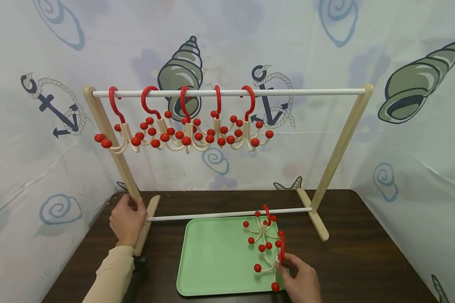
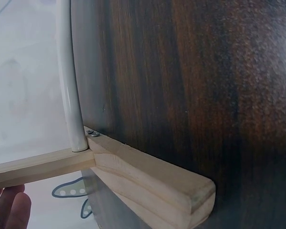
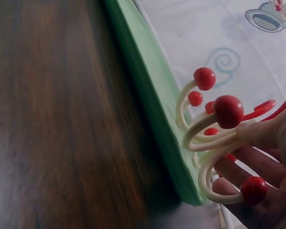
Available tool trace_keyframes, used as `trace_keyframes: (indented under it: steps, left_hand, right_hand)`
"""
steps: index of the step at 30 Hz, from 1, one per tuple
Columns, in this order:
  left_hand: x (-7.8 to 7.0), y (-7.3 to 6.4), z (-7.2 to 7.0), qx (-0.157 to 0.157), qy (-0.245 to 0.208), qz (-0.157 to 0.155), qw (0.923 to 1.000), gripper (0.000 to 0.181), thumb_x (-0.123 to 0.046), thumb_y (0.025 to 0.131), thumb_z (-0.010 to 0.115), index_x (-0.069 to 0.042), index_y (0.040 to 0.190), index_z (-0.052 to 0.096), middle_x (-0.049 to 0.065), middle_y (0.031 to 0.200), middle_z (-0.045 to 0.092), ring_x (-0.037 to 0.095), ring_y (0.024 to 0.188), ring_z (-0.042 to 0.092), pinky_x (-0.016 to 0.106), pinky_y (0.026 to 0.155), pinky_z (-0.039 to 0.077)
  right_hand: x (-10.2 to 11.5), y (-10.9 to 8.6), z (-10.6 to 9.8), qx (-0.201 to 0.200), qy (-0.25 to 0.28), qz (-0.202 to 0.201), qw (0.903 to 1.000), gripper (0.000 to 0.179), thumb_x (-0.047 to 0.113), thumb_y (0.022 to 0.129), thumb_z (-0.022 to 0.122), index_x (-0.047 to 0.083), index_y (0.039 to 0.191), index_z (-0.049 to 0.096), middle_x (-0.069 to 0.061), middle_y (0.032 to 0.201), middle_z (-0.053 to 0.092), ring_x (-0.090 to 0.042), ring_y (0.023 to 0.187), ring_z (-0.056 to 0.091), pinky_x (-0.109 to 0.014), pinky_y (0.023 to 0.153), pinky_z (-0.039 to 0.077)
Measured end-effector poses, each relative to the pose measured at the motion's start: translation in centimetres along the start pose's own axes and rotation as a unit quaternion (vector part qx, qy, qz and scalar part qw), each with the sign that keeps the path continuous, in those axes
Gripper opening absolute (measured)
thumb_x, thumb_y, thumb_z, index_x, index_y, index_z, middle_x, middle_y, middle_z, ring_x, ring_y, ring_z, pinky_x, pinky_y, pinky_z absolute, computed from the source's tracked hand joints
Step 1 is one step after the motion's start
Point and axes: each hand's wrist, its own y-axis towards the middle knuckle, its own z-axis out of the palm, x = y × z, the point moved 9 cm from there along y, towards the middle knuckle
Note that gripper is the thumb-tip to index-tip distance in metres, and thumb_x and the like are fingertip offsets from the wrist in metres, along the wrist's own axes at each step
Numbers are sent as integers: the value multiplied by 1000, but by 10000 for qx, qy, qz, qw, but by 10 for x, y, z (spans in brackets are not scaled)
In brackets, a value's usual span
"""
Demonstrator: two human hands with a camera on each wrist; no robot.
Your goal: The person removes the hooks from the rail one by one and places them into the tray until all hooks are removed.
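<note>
My right hand (image 1: 301, 280) pinches a multi-pronged hanger (image 1: 282, 248) by its stem, over the right front of the green tray (image 1: 216, 256). This hanger has a red hook and curved cream prongs tipped with red balls (image 3: 229, 112). A second such hanger (image 1: 263, 229) lies just behind it at the tray's right side. Low on the rack's left wooden post (image 1: 110, 130), my left hand (image 1: 128, 223) grips the wood; in the left wrist view only some fingertips (image 2: 18, 210) show beside it.
Several matching hangers (image 1: 189, 126) hang along the left and middle of the white top rod (image 1: 307, 92). The lower rod (image 1: 227, 214) crosses behind the tray. Wooden feet (image 1: 314, 219) stand on the dark table (image 1: 356, 261). A patterned cloth (image 1: 318, 54) covers the back.
</note>
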Motion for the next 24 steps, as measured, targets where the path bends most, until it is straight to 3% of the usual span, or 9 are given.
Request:
trace_keyframes:
  steps: [10, 24]
  left_hand:
    - [6, 0, 3, 24, 65, -73, 9999, 19, -24, 88, 66, -4, 90, 65, 15, 76, 69, 40, 67, 64, 58, 55, 41]
    - [3, 0, 3, 7, 59, 34, 10000, 20, -23, 89, 65, -3, 90, 65, 15, 77, 69, 39, 67, 64, 58, 55, 41]
  right_hand:
    - [5, 7, 8, -168, -372, -77, 9991, 24, 18, 80, 80, 21, 103, 75, 5, 91, 74, -16, 81, 69, -39, 66, 50]
    - [6, 7, 12, -123, -368, -109, 9992, 29, 19, 81, 80, 22, 110, 74, 4, 95, 74, -18, 88, 69, -37, 68, 53]
